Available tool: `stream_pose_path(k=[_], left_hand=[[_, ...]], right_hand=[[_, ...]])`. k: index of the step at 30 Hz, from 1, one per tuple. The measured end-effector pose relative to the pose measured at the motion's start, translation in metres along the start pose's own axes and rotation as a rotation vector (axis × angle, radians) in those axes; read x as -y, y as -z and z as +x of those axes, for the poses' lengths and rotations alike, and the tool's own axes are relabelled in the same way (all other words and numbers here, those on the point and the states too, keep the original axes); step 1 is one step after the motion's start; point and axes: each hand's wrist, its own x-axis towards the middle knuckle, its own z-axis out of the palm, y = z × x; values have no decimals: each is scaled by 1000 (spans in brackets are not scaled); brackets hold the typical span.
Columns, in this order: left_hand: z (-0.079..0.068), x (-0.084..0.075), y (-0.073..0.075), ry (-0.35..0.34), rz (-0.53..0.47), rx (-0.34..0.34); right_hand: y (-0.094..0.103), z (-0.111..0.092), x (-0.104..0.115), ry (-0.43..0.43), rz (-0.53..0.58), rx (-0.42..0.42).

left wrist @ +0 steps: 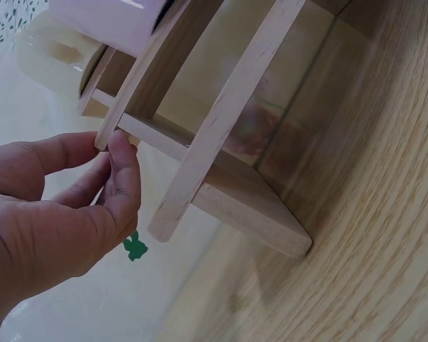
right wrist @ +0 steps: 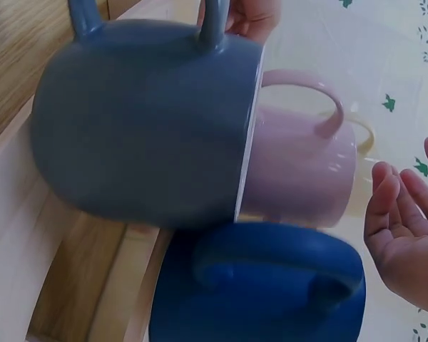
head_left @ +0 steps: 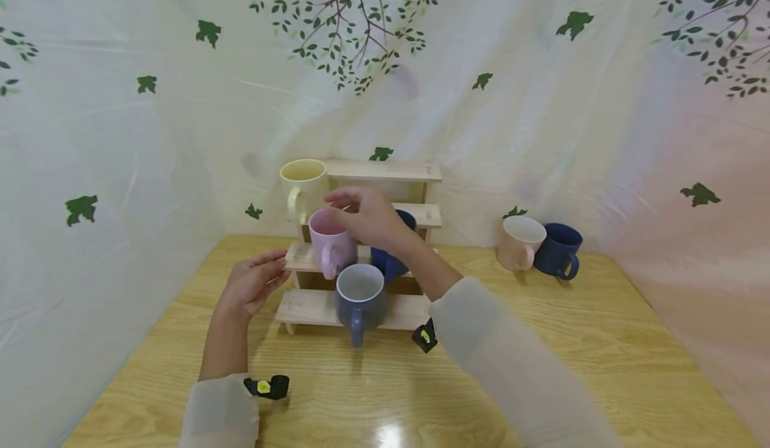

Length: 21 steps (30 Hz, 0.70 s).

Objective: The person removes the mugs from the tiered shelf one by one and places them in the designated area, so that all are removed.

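A stepped wooden stand (head_left: pixel 303 309) holds several mugs. My left hand (head_left: pixel 255 284) pinches the left end of its second-lowest board (left wrist: pixel 121 107) between thumb and fingers. Over the pink mug (head_left: pixel 333 249) is my right hand (head_left: pixel 374 219); the right wrist view shows its loosely bent fingers (right wrist: pixel 381 206) apart from the mug, holding nothing. The pink mug shares that board with a dark blue mug (right wrist: pixel 257 299), which my right hand and wrist partly cover in the head view. In front, a grey-blue mug (head_left: pixel 361 307) stands on the lowest board, handle toward me. A yellow mug (head_left: pixel 309 190) stands higher at the left.
On the table's back right stand a peach mug (head_left: pixel 517 246) and another dark blue mug (head_left: pixel 556 251), side by side. The wood-grain table (head_left: pixel 337 394) meets a pale cloth backdrop (head_left: pixel 469 140) printed with leaves and branches. Both wrists carry small black devices.
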Motion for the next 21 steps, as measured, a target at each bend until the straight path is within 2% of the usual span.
stream_pose_path(k=[6,13,21], left_hand=[[-1,0,-1,-5,-6,-1],[-1,2,1,-8,-14,-6],[0,0,0,-9,-15,-7]], right_hand=[[-12,7,5,-11,39,-1],[-28,15,10,-44,186,-5],[-40,22,14,-125,213,-38]])
